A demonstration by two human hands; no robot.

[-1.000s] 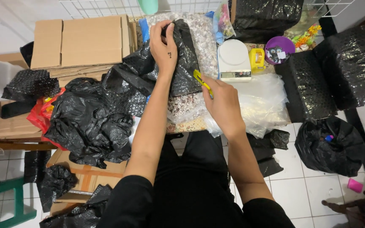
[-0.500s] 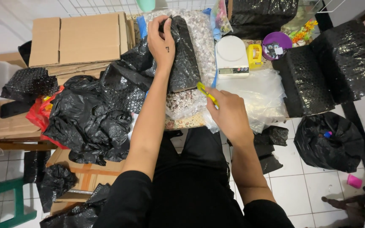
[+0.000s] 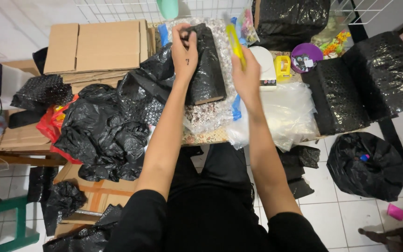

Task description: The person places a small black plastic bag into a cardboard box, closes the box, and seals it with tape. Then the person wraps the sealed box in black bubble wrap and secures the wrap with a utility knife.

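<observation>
Here, left fingers (image 3: 186,33) pinch black parcel (image 3: 207,70) top.

Two hands at a black bubble-wrapped parcel on a cluttered packing table

The left hand (image 3: 185,50) grips the top of the black bubble-wrapped parcel (image 3: 206,70); just right of the parcel, the right hand (image 3: 247,77) holds a yellow utility knife (image 3: 235,42) upright, with a white scale (image 3: 266,67) beyond it and flattened cardboard boxes (image 3: 96,49) to the parcel's left.

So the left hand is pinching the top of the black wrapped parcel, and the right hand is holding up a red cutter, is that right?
Not quite: the cutter in the right hand is yellow, not red, as the head view shows. The left hand does pinch the top of the black wrapped parcel.
</observation>
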